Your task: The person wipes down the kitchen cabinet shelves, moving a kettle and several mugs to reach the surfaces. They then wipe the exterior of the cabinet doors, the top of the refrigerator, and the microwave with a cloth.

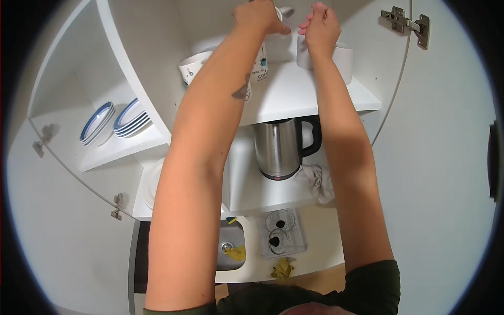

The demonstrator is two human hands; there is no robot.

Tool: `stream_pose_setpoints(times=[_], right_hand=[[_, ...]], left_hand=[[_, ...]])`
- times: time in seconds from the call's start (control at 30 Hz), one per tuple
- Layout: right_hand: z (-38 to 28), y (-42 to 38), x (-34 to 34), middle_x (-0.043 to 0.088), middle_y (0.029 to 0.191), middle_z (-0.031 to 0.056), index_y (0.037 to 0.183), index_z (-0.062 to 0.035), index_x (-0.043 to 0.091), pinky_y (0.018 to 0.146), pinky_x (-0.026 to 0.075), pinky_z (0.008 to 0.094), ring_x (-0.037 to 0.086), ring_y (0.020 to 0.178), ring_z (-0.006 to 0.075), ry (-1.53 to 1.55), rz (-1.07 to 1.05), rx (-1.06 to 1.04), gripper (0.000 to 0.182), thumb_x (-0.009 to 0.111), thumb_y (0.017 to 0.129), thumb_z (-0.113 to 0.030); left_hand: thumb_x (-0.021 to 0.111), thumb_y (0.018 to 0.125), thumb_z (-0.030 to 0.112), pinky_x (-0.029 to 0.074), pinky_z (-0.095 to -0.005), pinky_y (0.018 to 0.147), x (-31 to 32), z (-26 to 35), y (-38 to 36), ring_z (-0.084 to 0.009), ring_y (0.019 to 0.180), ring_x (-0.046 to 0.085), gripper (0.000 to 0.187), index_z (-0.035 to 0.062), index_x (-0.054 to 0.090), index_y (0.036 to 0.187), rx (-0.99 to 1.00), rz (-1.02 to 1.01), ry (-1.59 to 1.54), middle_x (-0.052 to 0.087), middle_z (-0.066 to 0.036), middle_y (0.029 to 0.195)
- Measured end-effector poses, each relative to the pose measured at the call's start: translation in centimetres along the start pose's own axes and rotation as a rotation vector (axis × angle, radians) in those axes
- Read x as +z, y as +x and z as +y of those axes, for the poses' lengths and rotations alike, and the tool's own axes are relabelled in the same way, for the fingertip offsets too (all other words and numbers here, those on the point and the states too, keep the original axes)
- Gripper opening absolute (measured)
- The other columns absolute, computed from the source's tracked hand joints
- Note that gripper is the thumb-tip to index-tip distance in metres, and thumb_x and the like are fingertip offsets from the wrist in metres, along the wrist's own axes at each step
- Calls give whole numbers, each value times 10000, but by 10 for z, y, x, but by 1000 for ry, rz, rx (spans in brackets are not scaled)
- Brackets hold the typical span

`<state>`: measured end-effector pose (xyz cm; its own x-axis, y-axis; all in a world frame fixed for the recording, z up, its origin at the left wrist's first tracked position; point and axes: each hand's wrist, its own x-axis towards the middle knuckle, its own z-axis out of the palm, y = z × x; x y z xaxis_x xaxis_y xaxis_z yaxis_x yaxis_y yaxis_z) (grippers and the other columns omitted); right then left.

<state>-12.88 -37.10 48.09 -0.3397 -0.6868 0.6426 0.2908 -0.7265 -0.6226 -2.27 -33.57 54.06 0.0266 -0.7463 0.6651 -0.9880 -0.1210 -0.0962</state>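
White cup (286,10) is sitting in the left hand's (258,17) grip, high above the rear part of the upper shelf (281,100). The right hand (323,29) is curling its fingers partly closed; whether it is holding anything, the view is not showing. Crowding is posing the main risk: a lettered mug (261,68) is standing beneath the left hand, so lowering the cup carelessly could chip both. The left forearm is overlapping a patterned mug (192,67) near the shelf's left side, and a sideways swing might be knocking it. Plain mugs (343,63) are standing by the right wrist, toward the right corner, equally exposed to a bump.

Steel is hiding whatever the kettle (276,149) is containing on the lower shelf (247,197); the mugs' insides are escaping view too. Below, a clear tray (303,239) is carrying round lids (274,241) on the table (326,231), while the sink (230,265) is holding a yellow cloth (235,253).
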Motion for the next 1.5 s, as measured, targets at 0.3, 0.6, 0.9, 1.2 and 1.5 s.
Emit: stream_pose_setpoints(times=[0.3,0.6,0.9,1.2,1.5], right_hand=[[19,20,-21,525,815,145,921,-1,534,694,419,398,523,754,301,-257,352,-690,223,457,935,-210],[21,22,-20,488,860,150,927,9,524,702,404,373,486,769,297,-289,318,-716,193,460,923,-173],[18,13,-20,507,886,161,911,12,526,743,411,389,503,819,311,-330,211,-646,180,456,913,-153],[18,22,-32,547,939,177,963,20,563,827,414,413,506,929,349,-508,433,-829,201,515,861,-146],[18,-5,-86,513,1129,119,1039,-118,645,930,361,456,459,1065,333,-891,270,-654,279,578,826,-286]], left_hand=[[717,632,548,457,-409,937,15,19,31,-319,1163,546,702,125,632,1185,-67,-240,89,565,-110,1284],[771,578,541,455,-427,906,62,10,63,-339,1116,547,832,98,572,1254,-99,-664,-3,506,-193,1313],[725,635,568,463,-437,889,77,2,71,-337,1087,565,769,94,595,1226,-57,-729,-76,549,-176,1259],[664,713,585,473,-444,873,75,2,51,-332,1057,587,680,96,631,1185,-87,-640,-113,608,-146,1189],[635,805,401,482,-396,884,59,-1,18,-303,1074,595,469,138,633,1194,1,-392,57,636,-113,1165]])
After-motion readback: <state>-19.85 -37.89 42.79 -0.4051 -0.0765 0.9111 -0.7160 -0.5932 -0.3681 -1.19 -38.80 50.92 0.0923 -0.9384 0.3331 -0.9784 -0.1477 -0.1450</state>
